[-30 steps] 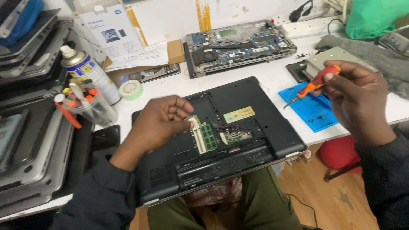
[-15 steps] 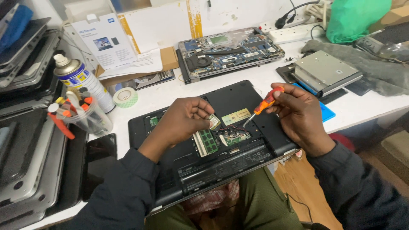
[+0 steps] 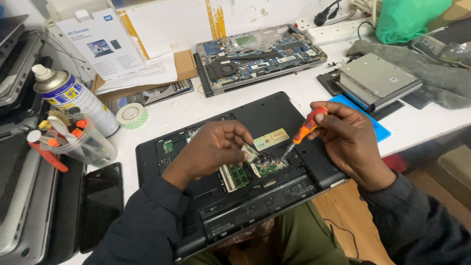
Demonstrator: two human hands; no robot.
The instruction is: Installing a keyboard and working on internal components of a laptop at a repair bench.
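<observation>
Head view: your right hand (image 3: 351,142) has swung in from over the blue mat (image 3: 373,125) to the upturned black laptop (image 3: 235,176) on the bench (image 3: 171,110) — its fingers closed on the orange-handled screwdriver (image 3: 305,131), whose tip now sits at the open bay beside the gold label (image 3: 271,139). Your left hand (image 3: 213,149) has stayed on that bay, fingertips pinched narrow on a small silvery card (image 3: 249,153) just above the green memory module (image 3: 239,175) — so the work has moved from reaching for the tool to working inside the bay.
</observation>
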